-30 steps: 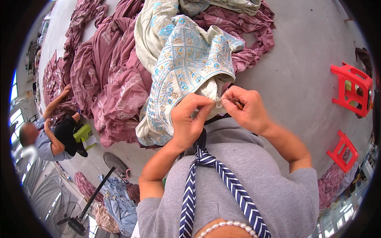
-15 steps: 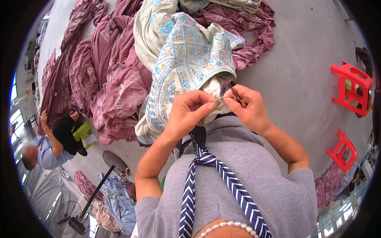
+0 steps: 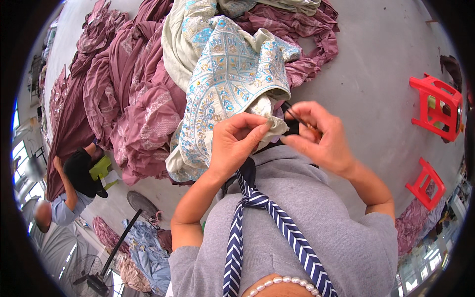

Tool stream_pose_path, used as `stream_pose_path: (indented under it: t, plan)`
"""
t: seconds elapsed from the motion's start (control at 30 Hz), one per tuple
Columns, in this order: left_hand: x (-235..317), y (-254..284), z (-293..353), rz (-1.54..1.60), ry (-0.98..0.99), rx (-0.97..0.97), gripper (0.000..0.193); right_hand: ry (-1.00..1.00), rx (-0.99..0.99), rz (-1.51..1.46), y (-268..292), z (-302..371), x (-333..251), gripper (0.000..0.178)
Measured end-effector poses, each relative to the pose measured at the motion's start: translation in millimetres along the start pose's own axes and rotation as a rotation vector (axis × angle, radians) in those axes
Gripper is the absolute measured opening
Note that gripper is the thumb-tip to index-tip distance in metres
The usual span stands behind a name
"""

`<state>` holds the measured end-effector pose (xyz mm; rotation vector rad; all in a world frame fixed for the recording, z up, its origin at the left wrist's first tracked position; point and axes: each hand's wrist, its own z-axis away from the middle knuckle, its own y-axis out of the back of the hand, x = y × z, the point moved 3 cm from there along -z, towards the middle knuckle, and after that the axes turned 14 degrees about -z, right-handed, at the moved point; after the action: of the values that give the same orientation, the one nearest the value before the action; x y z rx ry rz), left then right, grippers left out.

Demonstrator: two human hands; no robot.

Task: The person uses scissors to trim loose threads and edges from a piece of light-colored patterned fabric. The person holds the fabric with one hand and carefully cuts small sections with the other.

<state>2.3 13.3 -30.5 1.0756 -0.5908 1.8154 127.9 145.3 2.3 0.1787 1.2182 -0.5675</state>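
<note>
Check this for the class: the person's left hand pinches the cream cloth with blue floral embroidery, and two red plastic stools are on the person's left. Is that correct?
Not quite: the two red plastic stools are on the person's right, as the head view shows. The left hand does pinch the cream cloth with blue floral embroidery.

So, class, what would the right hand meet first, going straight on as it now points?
The right hand would likely meet the cloth pinched by the left hand; depth is unclear.
</note>
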Motion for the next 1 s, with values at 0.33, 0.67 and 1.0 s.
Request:
stream_pose_path:
  t: [0.33, 0.67, 1.0]
  plan:
    - [2.6, 3.0, 3.6, -0.042, -0.011, -0.021, 0.01, -0.033, 0.002, -0.092, 16.0, -49.8, 24.8, 0.018]
    - [2.1, 3.0, 3.0, -0.101, -0.066, 0.049, 0.009, 0.189, -0.071, 0.408, 24.5, -24.7, -0.2, 0.025]
    - [4.6, 3.5, 4.1, -0.185, -0.109, 0.079, 0.007, 0.256, -0.176, 0.481, 18.6, -28.2, 5.7, 0.019]
